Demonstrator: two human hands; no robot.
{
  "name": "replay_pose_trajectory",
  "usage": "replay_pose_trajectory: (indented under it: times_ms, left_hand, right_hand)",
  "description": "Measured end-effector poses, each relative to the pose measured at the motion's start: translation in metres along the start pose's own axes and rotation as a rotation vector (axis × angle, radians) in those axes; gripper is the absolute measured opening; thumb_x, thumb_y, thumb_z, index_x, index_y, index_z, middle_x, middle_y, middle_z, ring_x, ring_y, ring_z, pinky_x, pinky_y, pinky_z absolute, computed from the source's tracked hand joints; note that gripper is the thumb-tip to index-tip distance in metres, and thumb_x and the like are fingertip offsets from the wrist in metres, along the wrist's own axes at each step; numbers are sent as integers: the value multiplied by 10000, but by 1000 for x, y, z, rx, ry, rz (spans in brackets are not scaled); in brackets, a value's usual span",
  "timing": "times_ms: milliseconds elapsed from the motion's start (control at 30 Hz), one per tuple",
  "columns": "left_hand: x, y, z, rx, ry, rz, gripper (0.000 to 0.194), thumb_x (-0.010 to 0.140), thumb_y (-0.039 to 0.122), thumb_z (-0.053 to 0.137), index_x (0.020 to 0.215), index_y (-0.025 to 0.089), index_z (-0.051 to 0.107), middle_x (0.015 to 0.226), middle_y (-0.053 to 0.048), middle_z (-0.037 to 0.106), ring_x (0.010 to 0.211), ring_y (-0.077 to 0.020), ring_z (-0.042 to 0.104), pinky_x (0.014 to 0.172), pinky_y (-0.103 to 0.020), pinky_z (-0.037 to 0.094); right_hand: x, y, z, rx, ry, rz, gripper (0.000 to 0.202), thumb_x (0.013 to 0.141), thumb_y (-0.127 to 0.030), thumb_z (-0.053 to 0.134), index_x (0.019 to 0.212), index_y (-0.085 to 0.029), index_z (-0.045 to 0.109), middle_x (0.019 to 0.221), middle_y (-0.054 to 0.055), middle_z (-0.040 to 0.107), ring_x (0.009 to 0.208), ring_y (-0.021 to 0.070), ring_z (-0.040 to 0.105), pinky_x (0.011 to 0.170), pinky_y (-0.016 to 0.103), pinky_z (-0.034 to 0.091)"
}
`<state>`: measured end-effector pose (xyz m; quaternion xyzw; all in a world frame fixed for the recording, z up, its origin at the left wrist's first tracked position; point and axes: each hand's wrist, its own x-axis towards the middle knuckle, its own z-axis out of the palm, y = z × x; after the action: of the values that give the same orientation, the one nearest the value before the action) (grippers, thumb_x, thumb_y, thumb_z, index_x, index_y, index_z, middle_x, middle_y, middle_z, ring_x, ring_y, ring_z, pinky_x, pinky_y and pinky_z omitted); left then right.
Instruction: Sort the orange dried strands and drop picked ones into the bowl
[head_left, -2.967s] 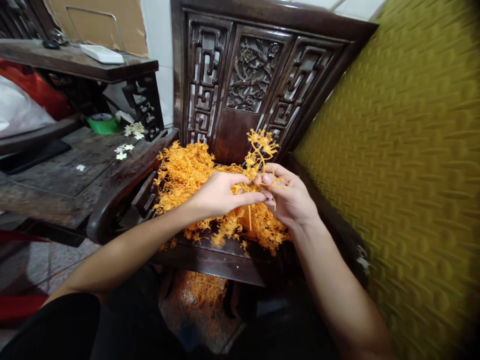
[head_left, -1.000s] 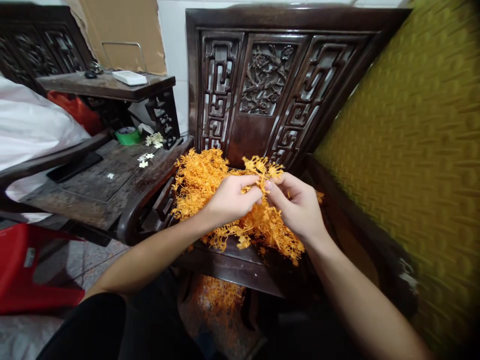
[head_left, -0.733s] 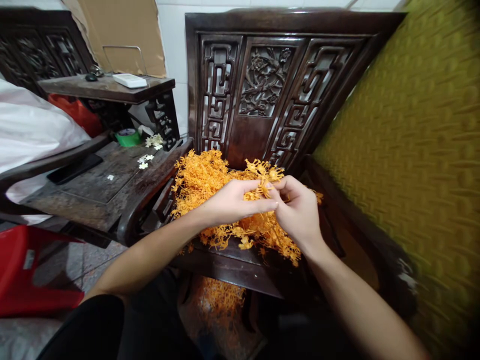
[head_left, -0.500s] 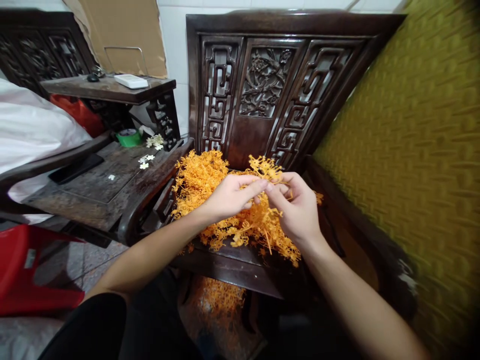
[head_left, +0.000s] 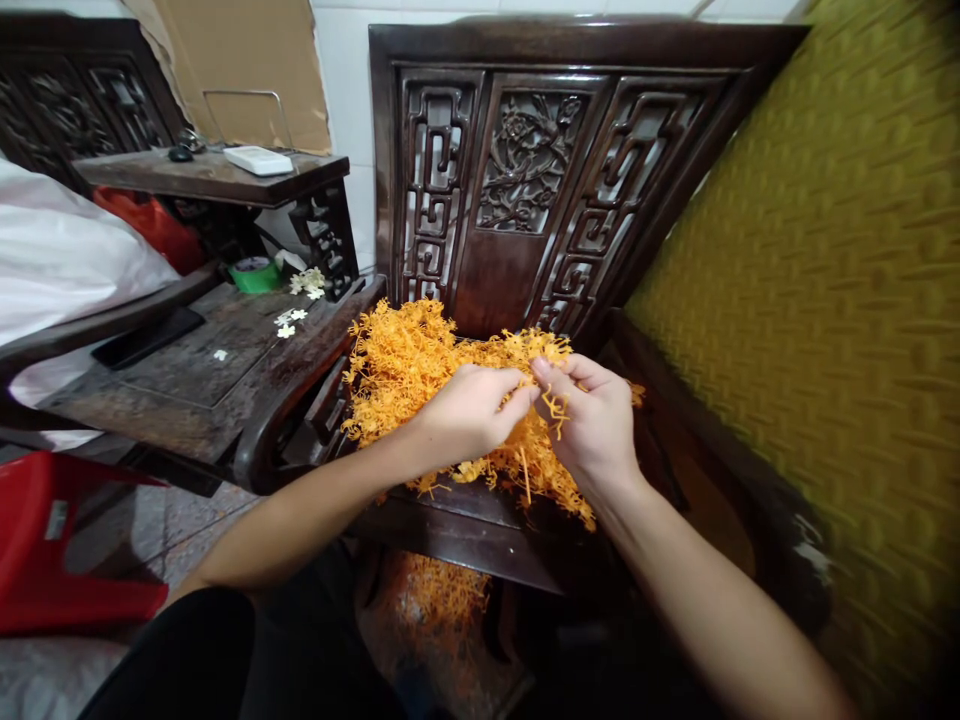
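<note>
A heap of orange plastic-looking flower pieces (head_left: 401, 350) lies on the dark wooden chair seat (head_left: 480, 530). Over its right part, my left hand (head_left: 476, 405) pinches a small orange piece between thumb and fingers. Close beside it, my right hand (head_left: 596, 410) is closed on an orange sprig (head_left: 555, 408), part of which hangs below its thumb. The fingertips of both hands nearly meet, and the palms hide some of the heap.
The chair's carved back (head_left: 502, 270) rises behind the heap. On the left side table (head_left: 195, 370) are green tape (head_left: 255, 275), white flowers (head_left: 307, 283) and a dark phone (head_left: 148, 338). A red stool (head_left: 45, 540) stands lower left; a yellow textured surface (head_left: 825, 250) is at right.
My left hand has tipped and shifted slightly down. The orange cluster above my fingers has dropped lower, and a small sprig now shows against my right hand.
</note>
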<state>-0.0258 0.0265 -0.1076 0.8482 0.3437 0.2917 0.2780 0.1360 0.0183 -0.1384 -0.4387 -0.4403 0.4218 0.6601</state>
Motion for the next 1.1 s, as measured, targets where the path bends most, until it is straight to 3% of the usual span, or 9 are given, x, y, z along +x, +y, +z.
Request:
replay_pose_trajectory:
  times_ms: [133, 200, 333, 433, 600, 800, 900, 1033, 1100]
  left_hand:
    - [-13, 20, -10, -100, -207, 21, 366, 1018, 287, 482, 694, 173, 610, 643, 17, 616, 611, -106, 537, 637, -287, 395]
    - [-19, 28, -22, -63, -186, 89, 328, 1002, 232, 487, 739, 172, 673, 707, 4, 689, 683, -116, 616, 700, -288, 451]
    - [-19, 27, -48, 69, 160, 117, 332, 988, 158, 480, 1155, 161, 767, 1043, -53, 812, 925, -161, 729, 879, -310, 543]
    - [-14, 16, -55, 166, 194, 209, 378, 1048, 247, 515, 1376, 182, 690, 1256, -78, 781, 1116, -192, 723, 994, -333, 544]
    - [-12, 0, -45, 345, 26, 293, 384, 1017, 511, 608, 1190, 210, 772, 999, -60, 785, 901, -209, 721, 795, -327, 527]
    - [-13, 10, -39, 578, -10, 347, 294, 1062, 363, 537, 907, 184, 710, 864, -44, 703, 766, -169, 629, 625, -294, 372]
    - [-12, 4, -53, 638, 111, 372, 298, 1064, 273, 471, 886, 194, 697, 829, -59, 667, 754, -175, 587, 597, -307, 316]
    - [-5, -23, -84, 537, 505, 216, 242, 1047, 400, 536, 972, 218, 677, 919, -75, 676, 839, -189, 607, 702, -310, 430]
    - [-2, -31, -88, 441, 514, 186, 248, 1043, 421, 544, 991, 204, 652, 973, -78, 703, 878, -183, 633, 794, -313, 476]
  right_hand:
    - [28, -8, -17, 121, 184, -47, 457, 692, -390, 908, 594, -210, 499, 477, -109, 324, 424, 54, 253, 417, 231, 233]
    - [36, -20, -29, 86, 171, -103, 472, 696, -375, 905, 599, -213, 473, 485, -114, 300, 427, 50, 209, 419, 235, 190]
    - [20, -44, -36, -470, -244, -47, 351, 813, -433, 837, 670, -175, 648, 579, -40, 485, 513, 76, 365, 484, 255, 246]
    - [-1, -54, -24, -742, -493, -155, 396, 932, -425, 700, 638, -170, 625, 582, -29, 474, 558, 94, 409, 539, 264, 308]
    - [-14, -57, -12, -930, -646, -352, 475, 991, -388, 612, 571, -175, 551, 498, -40, 407, 478, 91, 372, 527, 290, 275]
    - [-16, -52, -13, -979, -649, -375, 512, 1016, -409, 569, 556, -184, 599, 507, -3, 519, 469, 116, 432, 539, 311, 315]
    - [-17, -53, -18, -976, -577, -370, 506, 980, -420, 621, 529, -191, 589, 474, -4, 491, 451, 121, 412, 513, 313, 304]
    - [-19, -58, -34, -893, -579, -259, 493, 957, -453, 667, 541, -193, 610, 483, -7, 481, 463, 119, 400, 499, 309, 306]
    - [-18, -62, -40, -807, -539, -189, 476, 946, -510, 685, 590, -197, 642, 529, -5, 508, 500, 124, 423, 500, 302, 319]
